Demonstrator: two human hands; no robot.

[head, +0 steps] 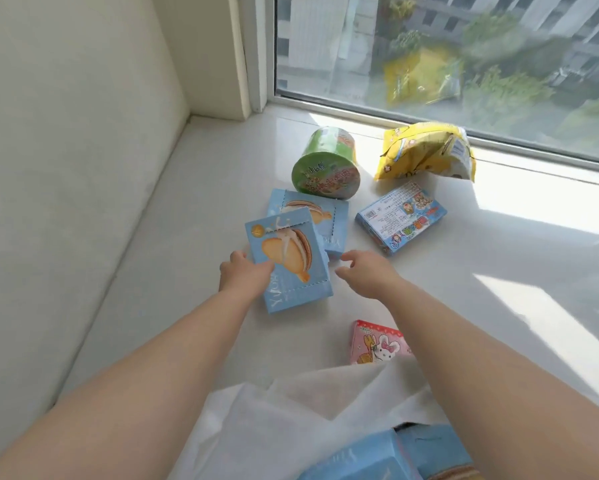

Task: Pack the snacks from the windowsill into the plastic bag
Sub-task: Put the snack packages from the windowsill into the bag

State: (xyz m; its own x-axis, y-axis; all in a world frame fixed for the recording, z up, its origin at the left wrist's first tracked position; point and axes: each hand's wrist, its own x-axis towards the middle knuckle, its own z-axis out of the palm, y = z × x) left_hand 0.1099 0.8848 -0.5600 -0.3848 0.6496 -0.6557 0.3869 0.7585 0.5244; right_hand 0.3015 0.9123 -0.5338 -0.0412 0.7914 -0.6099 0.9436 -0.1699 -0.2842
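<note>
My left hand (244, 271) gripping a pale blue cardboard biscuit box (287, 259), right hand (367, 270) loosely open, white plastic bag (291, 410) holding blue boxes (377, 459) at the windowsill's (187, 237) near edge.

The single head camera is looking forward and down from above, over both forearms, at the windowsill (194, 209). It is facing the window (464, 64) at the top right and the wall corner at the left. It is sitting close, and the wide lens is bending the edges. No second view is sharing the scene.
</note>
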